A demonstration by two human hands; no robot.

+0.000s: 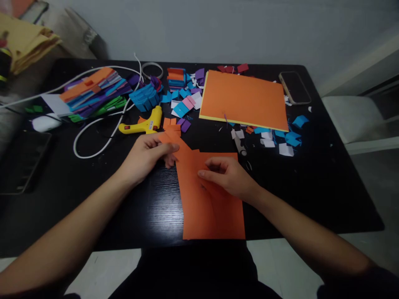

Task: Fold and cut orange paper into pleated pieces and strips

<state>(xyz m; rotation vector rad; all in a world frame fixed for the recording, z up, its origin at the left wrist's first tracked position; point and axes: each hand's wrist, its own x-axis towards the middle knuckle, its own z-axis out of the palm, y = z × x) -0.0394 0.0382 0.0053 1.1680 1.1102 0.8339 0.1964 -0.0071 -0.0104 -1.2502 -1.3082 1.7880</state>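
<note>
My left hand [154, 153] pinches the upper end of an orange paper piece [190, 187] between thumb and fingers. This long piece slants down over a larger orange paper sheet [230, 220] lying at the table's front edge. Above the sheet is my right hand [226, 176], its fingers curled and its thumb apart from the index finger; nothing shows between them. A shadow falls on the paper beneath the thumb. Just beyond my left hand lies a yellow glue gun [152, 120], with small folded orange paper pieces [171, 124] next to it.
A stack of orange and yellow sheets [246, 99] lies at the back, near a phone [294, 88]. Scissors [240, 147] rest among paper scraps [268, 141]. Bundled coloured strips [96, 93], a white cable [75, 145] and a mouse [46, 122] occupy the left.
</note>
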